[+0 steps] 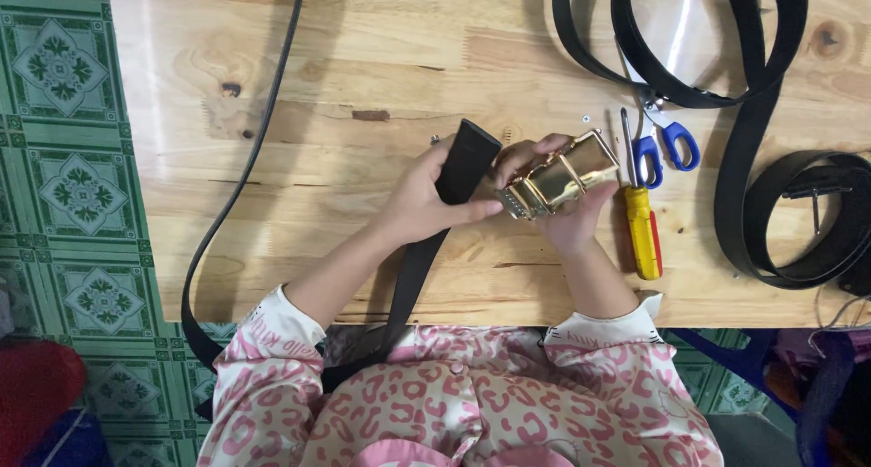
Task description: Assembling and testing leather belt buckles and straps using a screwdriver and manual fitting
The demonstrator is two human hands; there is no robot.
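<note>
Left grip: the left hand (426, 195) is closed around the cut end of a black belt strap (463, 163), thumb stretched along its near side towards the buckle, fingers wrapped behind it.
Right grip: the right hand (567, 215) cups a gold belt buckle (561, 178) from below, fingertips curled over its far edge; the hand is closed on it.
Buckle: shiny, box-shaped, tilted, held just above the wooden table (363, 58) near its front edge; its toothed end faces the strap end, the two just beside each other. Whether they touch cannot be told.
Strap: from the left hand it runs down past the table's front edge to the person's lap, then loops out left of the buckle over the green patterned floor (63, 158) and back up across the table as a thin dark line.
Arms: both forearms come up from the front edge and converge at the buckle, wrists bare, pink patterned sleeves (272, 340) pushed back.
Screwdriver: a yellow-handled screwdriver (642, 231) lies just right of the buckle, shaft pointing away from the person, close to the right hand.
Scissors: blue-handled scissors (667, 140) lie right of the buckle, beyond the screwdriver handle.
Other belts: coiled black belts (771, 213) lie well right of the buckle, more looping at the far right.
Small part: a tiny metal piece (586, 119) sits just beyond the buckle.
</note>
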